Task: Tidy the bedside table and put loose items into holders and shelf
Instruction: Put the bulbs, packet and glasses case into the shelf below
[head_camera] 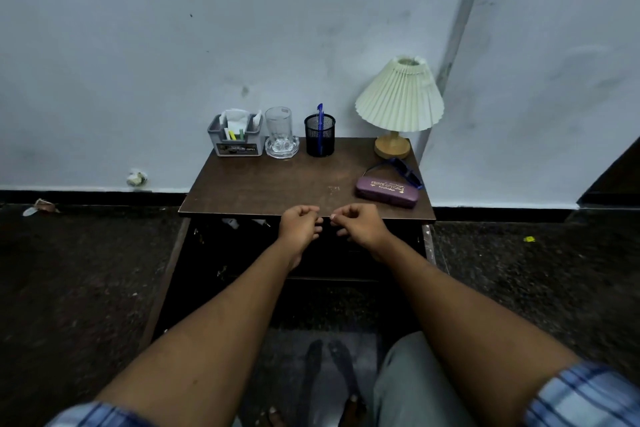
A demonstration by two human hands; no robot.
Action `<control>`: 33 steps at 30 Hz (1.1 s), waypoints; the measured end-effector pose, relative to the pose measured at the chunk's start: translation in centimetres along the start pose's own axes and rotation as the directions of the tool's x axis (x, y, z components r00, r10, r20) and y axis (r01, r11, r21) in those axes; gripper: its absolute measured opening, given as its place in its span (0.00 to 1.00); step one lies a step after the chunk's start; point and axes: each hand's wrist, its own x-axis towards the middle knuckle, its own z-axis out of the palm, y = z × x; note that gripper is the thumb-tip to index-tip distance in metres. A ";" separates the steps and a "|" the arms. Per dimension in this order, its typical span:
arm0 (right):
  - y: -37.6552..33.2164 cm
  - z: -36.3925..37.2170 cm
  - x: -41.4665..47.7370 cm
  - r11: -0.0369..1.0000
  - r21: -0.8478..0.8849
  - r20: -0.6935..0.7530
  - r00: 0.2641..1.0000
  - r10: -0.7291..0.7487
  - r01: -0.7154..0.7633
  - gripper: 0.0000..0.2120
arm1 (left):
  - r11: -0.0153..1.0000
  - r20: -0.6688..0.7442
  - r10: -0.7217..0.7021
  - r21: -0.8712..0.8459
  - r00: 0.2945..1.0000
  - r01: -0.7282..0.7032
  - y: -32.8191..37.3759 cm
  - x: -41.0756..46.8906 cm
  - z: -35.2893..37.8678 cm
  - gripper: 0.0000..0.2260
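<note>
Bedside worktop (263, 184), seen from the head camera, with most small items already stowed. Along the back edge, left to right: a grey desk organiser (236, 135) holding papers and markers, an upright drinking glass (279, 126) on a glass coaster (282, 147), a black mesh pen cup (320, 135) with a blue pen (319, 118) standing in it, and a pleated-shade table lamp (400, 97). Near the front right corner lies a purple spectacle case (387, 191), closed, with blue-framed glasses (401, 170) loose just behind it and touching it. The left hand (298, 226) and right hand (360, 222) hang close together at the worktop's front edge, fingers loosely curled; neither appears to have hold of anything. The shelf below is too dark to read. Judged stage: late, with the glasses and case as the remaining loose items. The next move would call for a rightward reach, opening the case, folding the glasses in, and placing the case on the shelf.
</note>
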 end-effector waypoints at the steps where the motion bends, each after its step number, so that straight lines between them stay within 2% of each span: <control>1: -0.3 -0.8 0.1 0.999 -0.021 -0.027 0.999 -0.034 0.033 0.05 | 1.000 0.010 0.022 0.003 1.000 -0.022 0.5 -0.1 0.5 0.08; 4: -0.9 -3.5 0.7 0.979 -0.167 -0.097 0.986 -0.134 0.116 0.08 | 0.997 0.032 0.079 0.018 0.996 -0.079 1.5 -0.1 2.0 0.08; 8: -1.0 -7.1 1.7 0.919 -0.355 -0.113 0.968 -0.222 0.169 0.04 | 0.993 0.049 0.110 0.038 0.993 -0.112 1.6 0.7 3.9 0.09; 17: -0.2 -11.9 5.8 0.855 -0.506 -0.321 0.894 -0.314 0.119 0.04 | 0.969 0.061 0.158 0.180 0.986 -0.167 1.1 3.2 7.0 0.09; 24: 1.2 -14.4 8.9 0.829 -0.558 -0.413 0.881 -0.233 -0.042 0.07 | 0.964 0.067 0.152 0.210 0.986 -0.163 0.4 5.4 8.2 0.08; 29: 1.6 -14.9 10.2 0.799 -0.595 -0.362 0.918 -0.164 -0.092 0.11 | 0.985 0.020 0.120 0.126 0.993 -0.122 -0.5 6.2 8.5 0.05; 33: 1.4 -15.0 10.6 0.806 -0.581 -0.401 0.902 -0.161 -0.114 0.11 | 0.994 0.009 0.089 0.063 0.996 -0.089 -0.4 6.4 8.2 0.05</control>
